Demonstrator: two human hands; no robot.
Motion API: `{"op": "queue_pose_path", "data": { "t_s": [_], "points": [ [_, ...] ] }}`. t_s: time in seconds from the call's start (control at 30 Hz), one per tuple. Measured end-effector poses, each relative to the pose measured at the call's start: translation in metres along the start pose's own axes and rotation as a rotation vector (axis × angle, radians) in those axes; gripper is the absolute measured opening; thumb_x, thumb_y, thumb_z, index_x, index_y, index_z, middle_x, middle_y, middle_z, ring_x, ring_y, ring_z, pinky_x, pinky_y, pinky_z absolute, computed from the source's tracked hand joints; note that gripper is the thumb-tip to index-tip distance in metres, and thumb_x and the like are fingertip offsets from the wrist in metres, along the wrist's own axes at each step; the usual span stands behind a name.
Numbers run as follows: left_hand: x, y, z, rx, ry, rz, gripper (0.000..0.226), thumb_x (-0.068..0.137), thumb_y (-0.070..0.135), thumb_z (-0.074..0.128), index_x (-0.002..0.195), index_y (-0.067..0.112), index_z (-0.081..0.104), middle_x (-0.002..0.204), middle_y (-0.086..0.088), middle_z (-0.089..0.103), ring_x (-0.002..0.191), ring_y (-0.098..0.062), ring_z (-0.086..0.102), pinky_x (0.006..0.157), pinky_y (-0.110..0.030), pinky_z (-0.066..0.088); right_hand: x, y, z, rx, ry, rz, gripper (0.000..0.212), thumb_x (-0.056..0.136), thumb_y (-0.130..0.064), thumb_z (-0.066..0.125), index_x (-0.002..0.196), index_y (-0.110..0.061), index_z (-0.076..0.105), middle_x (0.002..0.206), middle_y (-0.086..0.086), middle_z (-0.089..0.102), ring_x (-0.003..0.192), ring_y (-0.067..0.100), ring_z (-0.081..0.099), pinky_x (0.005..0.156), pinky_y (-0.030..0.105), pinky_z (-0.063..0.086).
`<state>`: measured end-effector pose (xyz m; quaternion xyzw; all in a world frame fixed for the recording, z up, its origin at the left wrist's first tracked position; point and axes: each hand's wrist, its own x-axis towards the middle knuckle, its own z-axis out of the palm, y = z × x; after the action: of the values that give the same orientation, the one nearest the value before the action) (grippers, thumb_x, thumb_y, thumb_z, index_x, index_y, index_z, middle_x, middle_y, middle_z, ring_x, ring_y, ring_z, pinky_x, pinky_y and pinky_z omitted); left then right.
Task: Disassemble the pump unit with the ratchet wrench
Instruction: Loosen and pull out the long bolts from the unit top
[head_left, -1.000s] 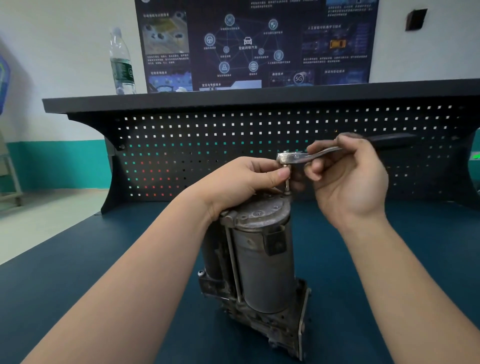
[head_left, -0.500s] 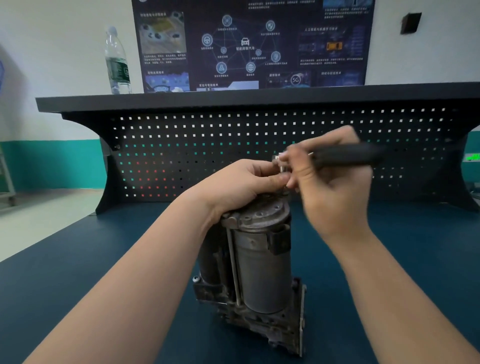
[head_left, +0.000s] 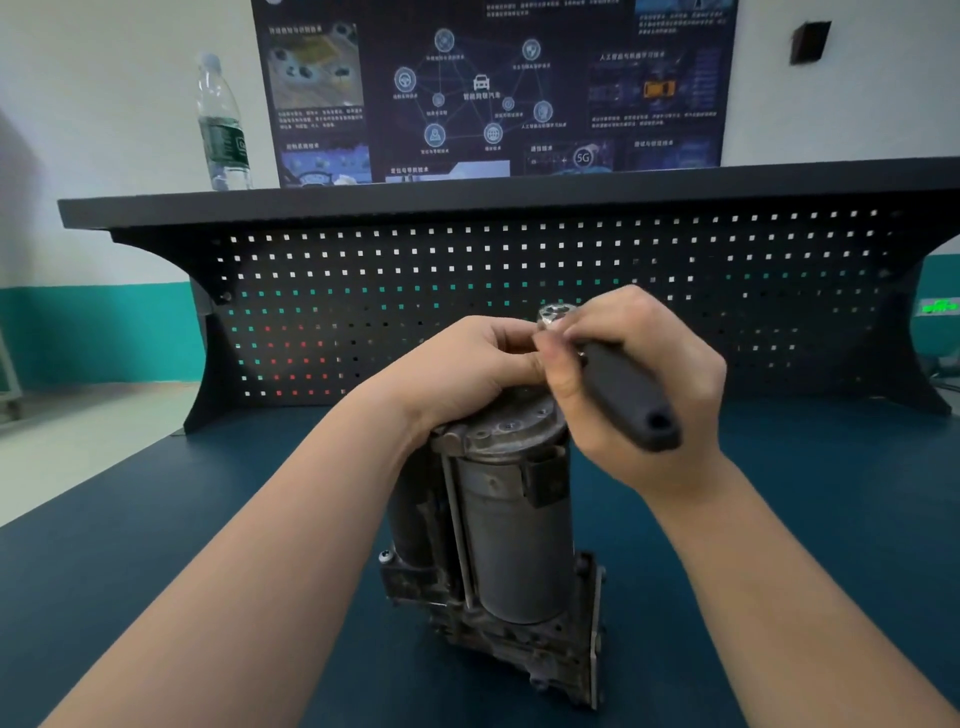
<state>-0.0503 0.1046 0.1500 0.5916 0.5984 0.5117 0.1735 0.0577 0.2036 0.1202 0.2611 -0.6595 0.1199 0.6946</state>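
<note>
Upright on the dark blue table (head_left: 156, 597), a grimy metal cylindrical pump unit (head_left: 511, 525) sits beneath both hands. Left hand (head_left: 467, 369) fingers curl over its cap; right hand (head_left: 649, 384) grips the ratchet wrench (head_left: 618, 384) (matte black handle), its shiny head half-hidden between fingertips.

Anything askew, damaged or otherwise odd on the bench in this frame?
Nothing stands out. The pump unit stands upright on the blue bench, grimy but intact; the left hand steadies its top and the right hand grips the ratchet wrench.
</note>
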Motion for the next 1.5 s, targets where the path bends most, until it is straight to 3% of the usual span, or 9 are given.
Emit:
{"op": "queue_pose_path", "data": {
  "t_s": [0.13,0.27,0.4,0.57,0.8,1.1,1.2,1.37,1.5],
  "points": [
    [0.001,0.0,0.0,-0.067,-0.041,-0.038,0.013,0.089,0.015,0.06,0.097,0.018,0.071,0.089,0.007,0.074,0.086,-0.002,0.066,0.078,-0.014,0.05,0.007,0.002,-0.002,0.285,0.303,0.588,0.014,0.095,-0.019,0.054,0.081,-0.017,0.054,0.071,0.004,0.068,0.054,0.017,0.06,0.054,0.027,0.048],
    [0.003,0.001,0.0,0.028,0.02,-0.093,0.011,0.087,0.025,0.066,0.085,0.019,0.076,0.087,0.003,0.075,0.081,-0.005,0.066,0.082,-0.02,0.051,0.014,0.015,-0.007,0.836,0.609,1.181,0.02,0.099,-0.013,0.048,0.08,-0.013,0.052,0.064,0.005,0.068,0.045,0.01,0.052,0.044,0.02,0.042],
    [0.005,0.001,0.0,0.048,0.03,-0.115,0.01,0.082,0.029,0.071,0.078,0.022,0.076,0.083,0.004,0.074,0.078,-0.007,0.065,0.085,-0.026,0.05,0.004,0.002,0.008,0.472,0.581,0.84,0.014,0.098,-0.02,0.047,0.085,-0.017,0.048,0.068,0.005,0.066,0.047,0.013,0.055,0.048,0.026,0.046],
    [0.004,0.001,-0.001,0.019,-0.02,-0.035,0.019,0.08,0.013,0.07,0.067,0.025,0.075,0.071,0.011,0.071,0.067,0.0,0.064,0.063,-0.014,0.051,-0.005,-0.005,0.008,0.014,0.071,0.08,0.016,0.098,-0.025,0.051,0.089,-0.013,0.046,0.075,0.018,0.057,0.064,0.025,0.057,0.063,0.029,0.048],
    [0.006,-0.005,-0.007,-0.217,-0.039,-0.053,0.027,0.076,0.024,0.064,0.097,0.011,0.074,0.094,-0.005,0.075,0.087,-0.012,0.07,0.08,-0.019,0.053,0.013,0.003,-0.007,0.398,0.283,0.703,0.008,0.096,-0.019,0.048,0.091,-0.017,0.041,0.072,0.009,0.065,0.047,0.017,0.057,0.049,0.026,0.045],
    [0.005,-0.002,-0.004,-0.069,0.058,-0.062,0.058,0.065,0.037,0.07,0.106,-0.005,0.066,0.097,-0.013,0.066,0.088,-0.02,0.058,0.087,-0.032,0.046,0.019,0.014,-0.014,0.918,0.516,1.281,0.015,0.099,-0.021,0.051,0.087,-0.012,0.052,0.073,0.007,0.072,0.048,0.009,0.059,0.044,0.018,0.045],
    [0.006,-0.001,-0.002,-0.091,0.041,-0.056,0.047,0.068,0.032,0.068,0.104,0.0,0.068,0.1,-0.012,0.069,0.092,-0.02,0.062,0.09,-0.031,0.049,0.013,0.011,-0.007,0.654,0.532,1.091,0.012,0.098,-0.02,0.054,0.088,-0.014,0.051,0.072,0.003,0.07,0.049,0.01,0.057,0.047,0.022,0.045],
    [0.005,-0.003,-0.003,-0.108,0.019,-0.035,0.023,0.071,0.03,0.067,0.089,0.016,0.072,0.092,-0.006,0.072,0.089,-0.02,0.065,0.087,-0.031,0.053,-0.002,-0.004,0.001,0.064,0.206,0.231,0.014,0.093,-0.019,0.058,0.09,-0.021,0.044,0.08,0.005,0.055,0.063,0.013,0.062,0.059,0.027,0.049],
    [0.002,-0.002,-0.006,-0.12,-0.024,-0.038,0.03,0.074,0.029,0.066,0.1,0.014,0.072,0.094,-0.006,0.072,0.088,-0.018,0.066,0.087,-0.032,0.053,0.0,-0.006,0.002,0.082,0.183,0.223,0.016,0.094,-0.019,0.058,0.093,-0.025,0.043,0.079,0.004,0.059,0.059,0.022,0.064,0.056,0.034,0.051]
  ]
}}
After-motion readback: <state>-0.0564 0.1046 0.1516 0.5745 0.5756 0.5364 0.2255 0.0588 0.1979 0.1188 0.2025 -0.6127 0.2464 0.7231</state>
